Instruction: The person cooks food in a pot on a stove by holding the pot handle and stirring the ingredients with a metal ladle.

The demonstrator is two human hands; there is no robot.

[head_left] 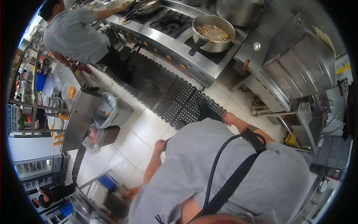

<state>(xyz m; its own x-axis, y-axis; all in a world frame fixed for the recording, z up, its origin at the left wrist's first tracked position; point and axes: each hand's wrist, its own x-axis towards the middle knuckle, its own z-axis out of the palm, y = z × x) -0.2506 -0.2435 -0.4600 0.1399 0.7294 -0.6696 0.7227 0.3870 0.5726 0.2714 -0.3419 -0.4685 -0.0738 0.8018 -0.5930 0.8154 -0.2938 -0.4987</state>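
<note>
My left hand (160, 145) is at my left side near the waist, fingers curled beside something dark at the edge of my grey shirt (209, 156). Out past my right hip, my right hand (228, 118) is closed too, with the inside of its fingers hidden. Whatever either hand grips cannot be made out. Ahead on the stove (164, 33) stands a steel pot (215, 45) with chunky brown food in it and a black handle towards me. A spoon (251, 55) with an orange handle lies on the steel counter right of the stove.
A perforated black mat (160, 84) covers the floor before the stove. A co-worker in a grey shirt (74, 37) reaches over pans at upper left. Left are a steel worktable (76, 123) and a lined bin (117, 112). Another person (50, 196) is at lower left.
</note>
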